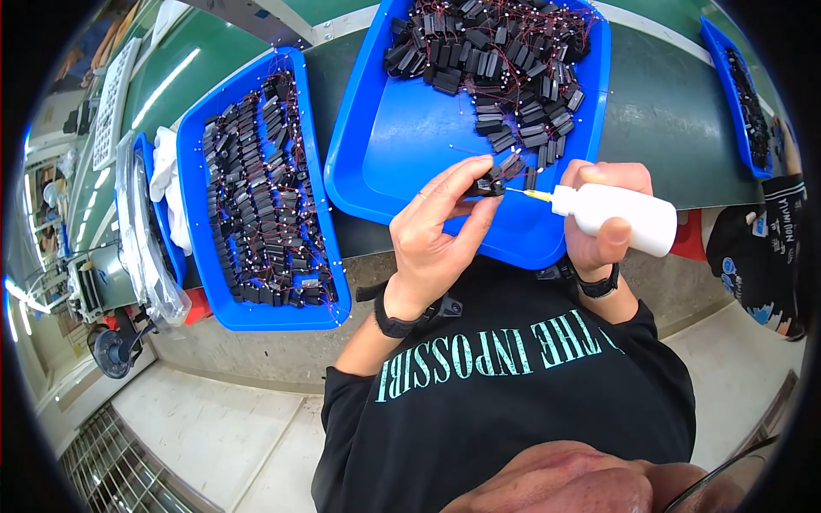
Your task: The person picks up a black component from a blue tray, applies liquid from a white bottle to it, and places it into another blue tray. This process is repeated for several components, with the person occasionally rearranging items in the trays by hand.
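Observation:
Between the thumb and fingers of my left hand is a small black block-shaped part, with thin red wires close by. My right hand grips a white squeeze bottle lying tilted on its side. Its yellow needle tip points left, and the thin needle end reaches close to the black part; whether they touch I cannot tell. Both hands are over the near edge of a large blue tray. Many more black parts with red wires are heaped toward its far and right side.
A second blue tray at the left holds rows of similar black parts. Beside it lie clear plastic bags and a white cloth. Another blue tray stands at the far right, near a person in dark clothing. A small fan is at lower left.

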`<state>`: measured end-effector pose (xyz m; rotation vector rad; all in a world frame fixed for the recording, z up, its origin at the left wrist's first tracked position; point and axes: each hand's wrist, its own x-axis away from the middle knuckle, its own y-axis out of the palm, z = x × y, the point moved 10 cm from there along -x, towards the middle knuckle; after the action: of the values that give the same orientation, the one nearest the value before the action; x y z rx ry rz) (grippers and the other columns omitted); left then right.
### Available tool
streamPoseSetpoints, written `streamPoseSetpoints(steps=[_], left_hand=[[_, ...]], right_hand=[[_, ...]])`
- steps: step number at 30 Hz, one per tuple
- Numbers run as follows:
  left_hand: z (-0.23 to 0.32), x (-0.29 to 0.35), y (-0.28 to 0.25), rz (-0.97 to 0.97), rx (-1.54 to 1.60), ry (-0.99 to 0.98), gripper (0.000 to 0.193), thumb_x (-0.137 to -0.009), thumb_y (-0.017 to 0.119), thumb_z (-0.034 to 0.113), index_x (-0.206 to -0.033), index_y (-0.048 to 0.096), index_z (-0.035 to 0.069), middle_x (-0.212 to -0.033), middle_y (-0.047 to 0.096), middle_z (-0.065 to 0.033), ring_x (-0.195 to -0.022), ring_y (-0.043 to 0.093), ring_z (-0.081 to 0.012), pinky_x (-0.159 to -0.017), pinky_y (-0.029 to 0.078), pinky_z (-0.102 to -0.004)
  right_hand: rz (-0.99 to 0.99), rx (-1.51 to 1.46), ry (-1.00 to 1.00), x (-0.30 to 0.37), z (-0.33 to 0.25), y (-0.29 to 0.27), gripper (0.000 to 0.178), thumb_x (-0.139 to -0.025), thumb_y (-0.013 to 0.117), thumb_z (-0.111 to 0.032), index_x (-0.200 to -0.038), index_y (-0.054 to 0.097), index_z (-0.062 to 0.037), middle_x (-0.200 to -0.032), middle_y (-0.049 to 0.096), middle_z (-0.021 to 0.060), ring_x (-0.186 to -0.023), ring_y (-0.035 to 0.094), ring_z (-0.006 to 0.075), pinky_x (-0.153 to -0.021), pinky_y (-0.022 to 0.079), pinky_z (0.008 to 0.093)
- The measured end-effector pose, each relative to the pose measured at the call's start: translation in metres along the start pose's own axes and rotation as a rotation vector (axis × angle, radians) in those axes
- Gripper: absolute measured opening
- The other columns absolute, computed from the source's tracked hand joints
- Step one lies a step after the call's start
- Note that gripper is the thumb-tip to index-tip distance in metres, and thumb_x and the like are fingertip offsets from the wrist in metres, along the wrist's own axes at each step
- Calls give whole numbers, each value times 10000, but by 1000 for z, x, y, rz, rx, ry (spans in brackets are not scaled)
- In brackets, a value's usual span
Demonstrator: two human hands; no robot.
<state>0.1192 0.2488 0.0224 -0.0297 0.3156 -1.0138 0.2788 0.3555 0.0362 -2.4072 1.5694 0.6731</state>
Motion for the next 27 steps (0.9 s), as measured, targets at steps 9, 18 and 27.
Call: streamPoseSetpoints(steps=[9,18,27], left_hand=[[2,-1,0,14,-24,29,393,-783,691,-81,-1165,625,-11,-1125,645,-141,-963,672,-186,-783,570,-265],[1,0,-1,21,-19,34,396,-778,693,-87,-1162,624,-17,-1125,645,-142,-964,672,-190,-785,572,-270],[6,0,-1,38,-61,69,410,-768,695,-100,-1163,624,-16,-1111,653,-142,-961,672,-186,-780,573,-269]], right_hand=[[-42,126,-62,0,-8,14,588,-848,608,-570,-1007,499,-14,-727,526,73,-543,493,138,-500,392,271],[-52,123,-79,2,-9,13,560,-857,610,-542,-1013,505,-14,-720,534,77,-547,492,135,-507,397,267],[-105,184,-168,2,-17,17,527,-860,623,-494,-1011,545,5,-778,561,89,-617,535,152,-567,436,274]])
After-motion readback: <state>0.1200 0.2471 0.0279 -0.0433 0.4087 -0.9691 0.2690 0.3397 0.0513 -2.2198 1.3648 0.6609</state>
